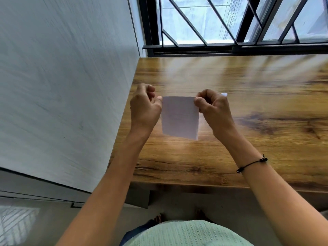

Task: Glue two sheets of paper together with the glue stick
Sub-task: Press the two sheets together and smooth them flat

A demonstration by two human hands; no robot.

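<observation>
both hands hold a small white paper [180, 117] up above the wooden table [266, 139], clear of its surface. the left hand [144, 108] pinches the paper's upper left corner, thumb against the edge and the other fingers curled in. the right hand [213, 107] pinches the upper right corner between thumb and curled fingers. the paper hangs down from the two grips, its lower edge slightly tilted; whether it is one sheet or two pressed together cannot be told. a small white tip [224, 94] pokes out just behind the right hand's knuckles, too little of it showing to say what it is. a thin black cord bracelet [252, 163] circles the right wrist. beyond the table's far edge stands a window with dark bars [230, 23], and a pale wall [62, 68] runs along the left
</observation>
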